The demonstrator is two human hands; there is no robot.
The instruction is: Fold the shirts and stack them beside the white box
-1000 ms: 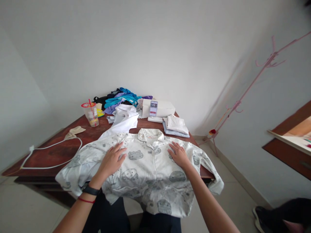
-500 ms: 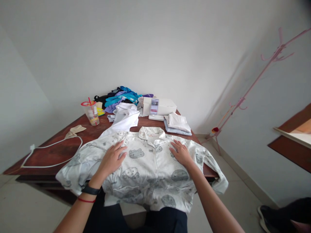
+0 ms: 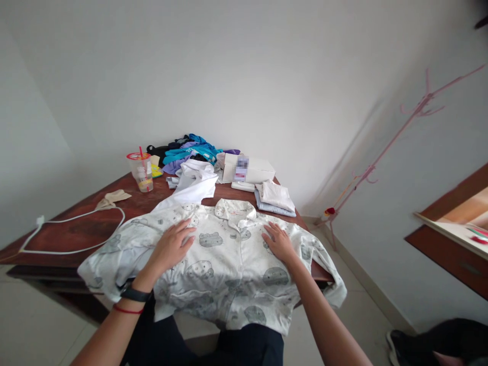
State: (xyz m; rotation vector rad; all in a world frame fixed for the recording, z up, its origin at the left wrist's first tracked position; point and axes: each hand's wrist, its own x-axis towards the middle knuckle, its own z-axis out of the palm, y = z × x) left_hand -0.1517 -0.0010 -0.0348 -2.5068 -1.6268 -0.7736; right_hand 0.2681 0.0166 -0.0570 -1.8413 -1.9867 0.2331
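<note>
A white pajama shirt (image 3: pixel 224 264) with grey cartoon prints lies spread face up on the dark red-brown table (image 3: pixel 82 231). Its collar points away from me, and its lower hem hangs over the front edge above my lap. My left hand (image 3: pixel 173 244) rests flat on the shirt's left chest area, fingers spread. On the other side of the button line, my right hand (image 3: pixel 280 241) lies flat near the right shoulder, fingers apart. Both sleeves stretch outward, the right one drooping past the table's edge. Beyond the left shoulder lies a crumpled white garment (image 3: pixel 196 178).
At the back sit a heap of blue, purple and black clothes (image 3: pixel 194 150), a white box (image 3: pixel 257 170) and folded clothes (image 3: pixel 275 197). On the left are a plastic cup (image 3: pixel 142 173) with a straw and a white cable (image 3: pixel 76 251). A pink coat rack (image 3: pixel 394 140) stands right.
The view has shifted slightly, so the table and shirt appear a little further left. Both hands stay flat on the shirt in nearly the same places.
</note>
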